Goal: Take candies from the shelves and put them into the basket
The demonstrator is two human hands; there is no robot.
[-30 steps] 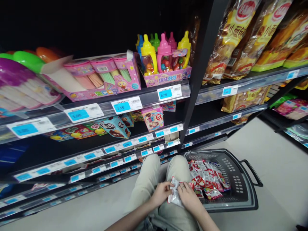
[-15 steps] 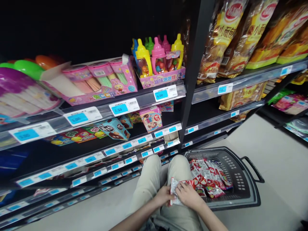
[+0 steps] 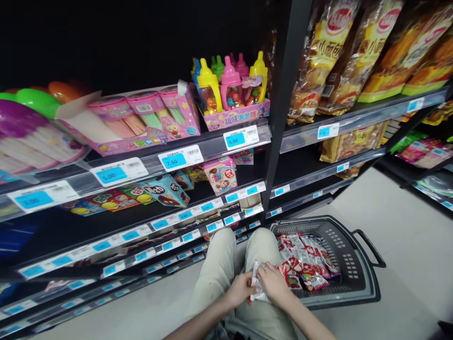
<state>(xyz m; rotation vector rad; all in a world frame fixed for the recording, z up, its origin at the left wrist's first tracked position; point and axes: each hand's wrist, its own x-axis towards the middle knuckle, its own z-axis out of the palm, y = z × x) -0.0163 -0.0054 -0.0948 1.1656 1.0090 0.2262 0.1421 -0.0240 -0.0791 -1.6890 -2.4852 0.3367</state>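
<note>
Over my lap, a small red and white snack packet [image 3: 258, 289] is held between both hands. My left hand [image 3: 241, 289] pinches its left edge, fingers closed. My right hand [image 3: 273, 282] is wrapped over the packet's upper right part, a ring on one finger, and covers much of it. Just to the right, a grey plastic basket [image 3: 354, 283] stands on the floor against my leg. Inside it lie several red and white packets [image 3: 307, 259] like the one I hold.
Store shelves rise in front, with candy boxes [image 3: 141, 120], toy-bottle candies [image 3: 230, 89] and a pink box [image 3: 221, 174]. Bagged bread [image 3: 327, 61] stands at the upper right. A black post [image 3: 283, 89] divides the shelving. The basket's handle [image 3: 370, 248] sticks out to the right over pale floor.
The view has shifted slightly. Both hands stay on the packet, which looks turned a little and more covered by my fingers. The basket and shelf goods stay in place.
</note>
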